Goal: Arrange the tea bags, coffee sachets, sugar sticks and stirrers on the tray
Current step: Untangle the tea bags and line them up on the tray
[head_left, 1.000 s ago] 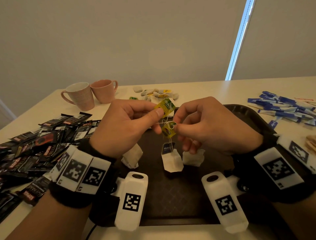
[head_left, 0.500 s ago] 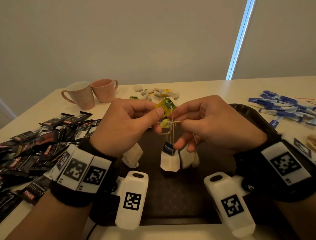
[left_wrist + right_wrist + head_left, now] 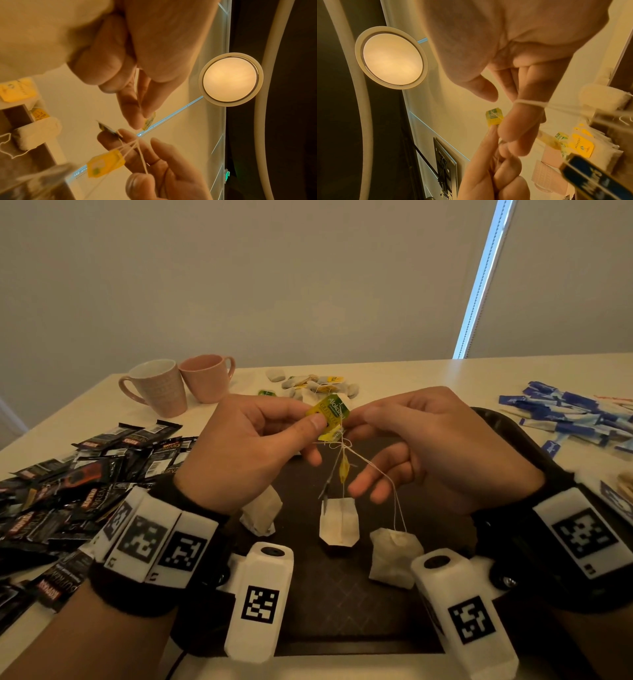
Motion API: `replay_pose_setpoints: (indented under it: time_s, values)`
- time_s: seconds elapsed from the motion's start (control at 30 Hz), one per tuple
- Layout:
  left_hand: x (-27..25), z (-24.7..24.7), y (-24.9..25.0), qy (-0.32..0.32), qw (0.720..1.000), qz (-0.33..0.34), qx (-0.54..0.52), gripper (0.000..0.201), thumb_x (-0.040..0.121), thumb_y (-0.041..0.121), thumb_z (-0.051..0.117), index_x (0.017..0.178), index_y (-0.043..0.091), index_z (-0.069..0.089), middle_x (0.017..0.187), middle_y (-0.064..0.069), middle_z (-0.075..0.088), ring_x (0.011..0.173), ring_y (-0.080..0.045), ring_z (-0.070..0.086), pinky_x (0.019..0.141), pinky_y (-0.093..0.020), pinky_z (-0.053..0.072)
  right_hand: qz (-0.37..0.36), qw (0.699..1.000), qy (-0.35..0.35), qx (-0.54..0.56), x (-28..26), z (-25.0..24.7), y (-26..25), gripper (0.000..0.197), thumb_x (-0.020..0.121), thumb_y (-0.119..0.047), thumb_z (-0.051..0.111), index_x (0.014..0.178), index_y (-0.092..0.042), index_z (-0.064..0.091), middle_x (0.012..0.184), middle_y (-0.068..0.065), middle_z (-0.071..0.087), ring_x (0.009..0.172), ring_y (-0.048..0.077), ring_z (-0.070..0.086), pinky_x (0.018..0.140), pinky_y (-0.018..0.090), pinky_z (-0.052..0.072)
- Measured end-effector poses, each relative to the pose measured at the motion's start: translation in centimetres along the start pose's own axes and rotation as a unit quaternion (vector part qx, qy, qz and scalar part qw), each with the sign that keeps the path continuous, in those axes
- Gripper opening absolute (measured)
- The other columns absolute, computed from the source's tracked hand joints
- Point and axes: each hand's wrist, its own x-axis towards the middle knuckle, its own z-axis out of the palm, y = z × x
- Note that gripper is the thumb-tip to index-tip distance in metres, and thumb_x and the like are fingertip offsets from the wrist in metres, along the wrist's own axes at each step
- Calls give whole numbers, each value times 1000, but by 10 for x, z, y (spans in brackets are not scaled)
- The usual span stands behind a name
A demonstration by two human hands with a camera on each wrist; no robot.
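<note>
Pale walls and a strip of daylight back a cream tabletop [image 3: 428, 374] carrying a dark tray [image 3: 342, 594]. From the head camera, the left hand [image 3: 246, 453] pinches a yellow-green tag [image 3: 330, 410] between thumb and forefinger, while the right hand [image 3: 438, 446] meets it at the same spot, its lower fingers spread loose among the strings [image 3: 368, 465]. Three tea bags [image 3: 339, 522] dangle from that tangle, low over the tray; whether any rests on it cannot be told. Coffee sachets [image 3: 85, 474] lie heaped to the left, sugar sticks [image 3: 575, 416] to the right, more tea bags and two mugs [image 3: 178, 383] beyond.

From the left wrist, looking up past a ceiling lamp [image 3: 230, 79], the left fingertips [image 3: 135, 117] nip a tag edge-on; the right hand [image 3: 163, 169] below them holds several strings fanned from one knot, a second yellow tag [image 3: 105, 165] hanging just beside.

From the right wrist, a string loops round one right finger [image 3: 529, 112], and a tag [image 3: 494, 119] sits nipped between fingertips of both hands.

The step in hand appears to be untangling — best done by keeping the tag steady and easing one string out at a time, never tugging, since the paper bags would likely tear or the knot tighten.
</note>
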Motion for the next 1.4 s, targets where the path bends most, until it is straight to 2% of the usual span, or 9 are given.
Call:
replay_pose_setpoints:
  time_s: [0.23,0.4,0.57,1.07,1.2,1.33,1.4]
  values:
    - [1,-2,-2,11,1000,-4,6,13,93,4,56,92,0,68,72,-19,65,35,2,49,43,0,34,-51,996,53,-47,1,-4,5,20,93,-10,61,110,-3,68,93,10,74,60,25,73,46,23,55]
    - [2,-2,-3,10,1000,-8,6,14,92,5,56,91,1,69,71,-18,65,36,2,50,42,-1,34,-73,995,65,-32,1,-5,8,15,91,-6,63,105,-3,68,81,5,76,61,26,73,46,24,54]
    - [2,-2,-3,11,1000,-7,5,13,92,5,56,90,1,68,71,-19,65,35,2,49,41,-1,34,-100,991,83,-18,0,-6,10,12,90,-4,64,101,-3,69,81,8,76,63,28,74,49,29,58]
    - [3,-2,-5,12,1000,0,7,13,92,6,56,88,3,69,71,-18,65,36,2,49,42,0,33,-126,989,67,-39,-2,-7,11,11,88,-9,67,99,-7,69,83,6,75,61,28,73,44,27,54]
    - [4,-3,-7,13,1000,4,13,14,92,7,57,87,4,69,69,-16,65,37,3,50,45,1,33,-133,989,55,-41,-4,-8,11,21,82,-6,71,103,-7,68,85,6,76,63,28,73,46,28,55]
    - [4,-3,-8,16,1000,2,13,14,91,8,57,85,5,69,71,-17,66,38,3,51,45,1,34,-121,989,34,-83,-3,-10,11,39,72,-4,80,108,-14,68,100,3,75,69,26,75,54,30,59]
    - [5,-3,-9,18,1000,-1,8,14,92,8,57,84,5,68,73,-19,67,38,3,51,45,0,34,-117,988,30,-101,-2,-10,11,45,70,-3,82,110,-17,68,104,1,74,67,26,75,58,27,59]
